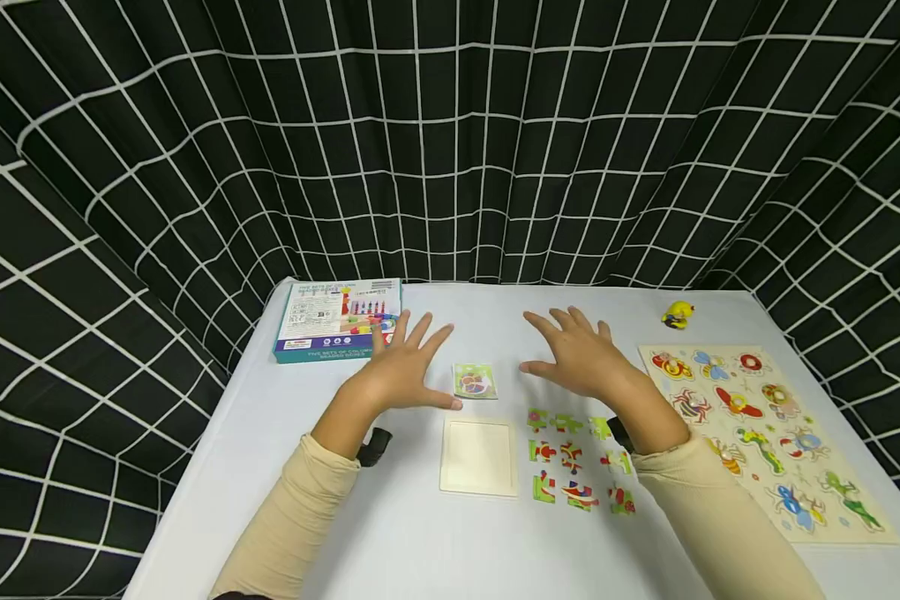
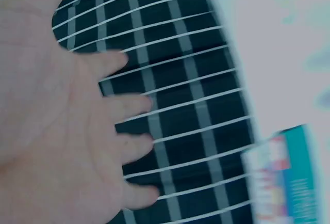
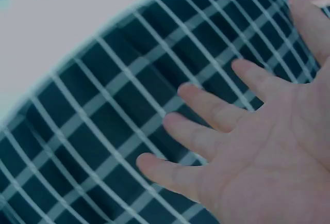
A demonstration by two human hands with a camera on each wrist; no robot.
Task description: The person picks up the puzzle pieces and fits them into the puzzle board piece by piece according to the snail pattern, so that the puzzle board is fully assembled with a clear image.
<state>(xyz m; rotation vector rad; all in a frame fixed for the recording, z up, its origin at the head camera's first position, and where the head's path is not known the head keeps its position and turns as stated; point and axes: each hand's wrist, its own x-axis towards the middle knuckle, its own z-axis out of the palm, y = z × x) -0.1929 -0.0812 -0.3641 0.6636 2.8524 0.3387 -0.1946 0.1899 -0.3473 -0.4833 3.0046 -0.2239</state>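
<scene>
My left hand (image 1: 401, 371) is spread over the table with nothing in it, its thumb tip overlapping the space between a small picture card (image 1: 475, 381) and a pale square puzzle tray (image 1: 480, 457) in the head view. Across from it, my right hand (image 1: 579, 354) hovers with fingers apart, also holding nothing. Below that hand lie several loose jigsaw pieces (image 1: 571, 451), green with red parts, set out in rows beside the tray. Both wrist views show bare palms, the left palm (image 2: 56, 121) and the right palm (image 3: 273, 157), with fingers extended.
A teal and white toy box (image 1: 337, 321) lies at the back left. On the right is a wooden insect puzzle board (image 1: 765, 442), partly behind the right forearm. A small yellow toy figure (image 1: 677, 314) stands near the back edge. Black gridded curtain (image 1: 450, 150) surrounds the white table.
</scene>
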